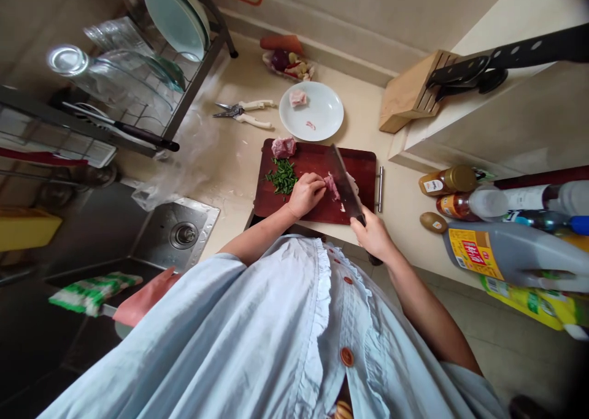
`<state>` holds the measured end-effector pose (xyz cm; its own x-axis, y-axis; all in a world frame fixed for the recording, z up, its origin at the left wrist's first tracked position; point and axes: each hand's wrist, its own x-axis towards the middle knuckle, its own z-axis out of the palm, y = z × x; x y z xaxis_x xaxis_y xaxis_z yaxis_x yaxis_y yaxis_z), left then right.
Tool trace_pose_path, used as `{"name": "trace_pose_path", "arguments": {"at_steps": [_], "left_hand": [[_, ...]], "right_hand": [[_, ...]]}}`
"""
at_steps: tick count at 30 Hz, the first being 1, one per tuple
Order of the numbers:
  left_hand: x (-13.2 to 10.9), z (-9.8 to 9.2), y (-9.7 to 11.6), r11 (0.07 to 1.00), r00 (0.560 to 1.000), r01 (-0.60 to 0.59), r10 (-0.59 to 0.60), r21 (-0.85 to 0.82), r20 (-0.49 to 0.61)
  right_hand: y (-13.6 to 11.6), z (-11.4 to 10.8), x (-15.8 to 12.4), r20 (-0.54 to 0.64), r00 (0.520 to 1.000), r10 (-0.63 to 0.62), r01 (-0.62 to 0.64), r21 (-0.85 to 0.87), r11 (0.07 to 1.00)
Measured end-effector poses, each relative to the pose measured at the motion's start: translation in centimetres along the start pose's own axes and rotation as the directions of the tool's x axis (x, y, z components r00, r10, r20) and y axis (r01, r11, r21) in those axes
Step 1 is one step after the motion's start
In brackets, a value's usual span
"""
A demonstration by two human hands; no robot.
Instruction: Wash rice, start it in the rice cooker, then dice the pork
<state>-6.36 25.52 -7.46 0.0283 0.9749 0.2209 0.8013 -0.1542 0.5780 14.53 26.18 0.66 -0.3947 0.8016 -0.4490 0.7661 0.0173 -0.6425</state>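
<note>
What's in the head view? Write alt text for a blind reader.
A person's right hand holds a cleaver beside sliced raw meat on a red cutting board, left hand close by. Chopped greens share the board; a white plate sits beyond.

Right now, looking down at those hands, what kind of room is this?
It looks like a kitchen. You can see a metal sink, a rack with dishes, and a chopping board with meat on it.
</note>
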Motion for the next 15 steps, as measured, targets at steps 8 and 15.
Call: {"name": "trace_pose_path", "arguments": {"at_steps": [8,15], "left_hand": [[1.7,1.5,1.5,0.988,0.984,-0.149,0.145,0.031,0.108],[1.5,2.1,1.4,0.994,0.993,-0.099,0.095,0.054,0.068]], "right_hand": [[2.4,-1.9,-3.0,-0.045,0.999,0.031,-0.038,-0.182,0.983],[2.5,-0.8,-2.6,0.019,0.999,0.039,-0.034,-0.227,0.973]]}}
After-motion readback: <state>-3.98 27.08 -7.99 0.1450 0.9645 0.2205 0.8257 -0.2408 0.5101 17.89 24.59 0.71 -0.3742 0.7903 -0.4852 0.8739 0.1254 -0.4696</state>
